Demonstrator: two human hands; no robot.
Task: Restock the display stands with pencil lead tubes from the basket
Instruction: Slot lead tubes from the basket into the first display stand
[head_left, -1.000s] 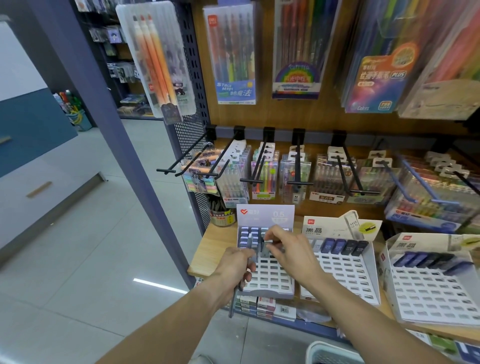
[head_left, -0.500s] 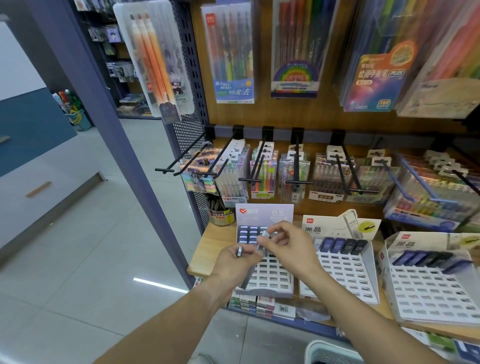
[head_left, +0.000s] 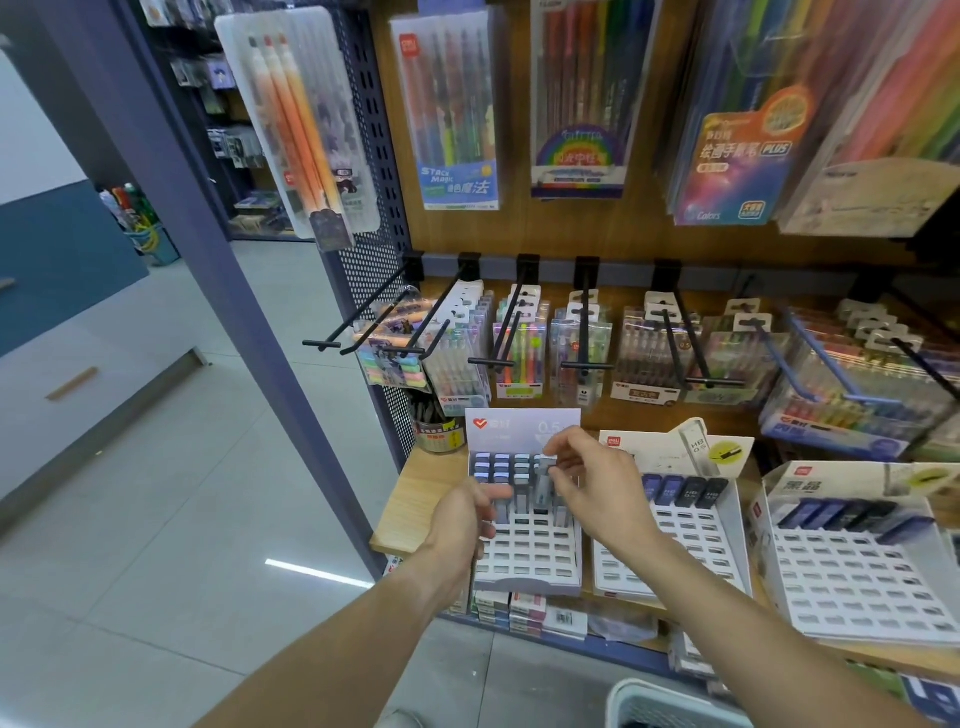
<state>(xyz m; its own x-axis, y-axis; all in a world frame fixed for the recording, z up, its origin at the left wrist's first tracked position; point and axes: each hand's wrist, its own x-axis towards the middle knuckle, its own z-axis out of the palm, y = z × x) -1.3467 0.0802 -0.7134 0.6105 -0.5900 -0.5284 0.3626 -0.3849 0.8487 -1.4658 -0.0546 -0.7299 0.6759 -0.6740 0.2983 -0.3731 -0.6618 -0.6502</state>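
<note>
Right hand (head_left: 589, 483) pinches an upright tube (head_left: 543, 486) directly over the left stand (head_left: 524, 551), long axis pointing down into a slot. Left hand (head_left: 467, 525), just beside, holds spare tubes (head_left: 503, 512); basket (head_left: 670, 704) lies below.

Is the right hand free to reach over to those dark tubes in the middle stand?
Probably not yet: the right hand is pinching a tube over the left stand. Nothing blocks the dark tubes in the middle stand beside it.
</note>
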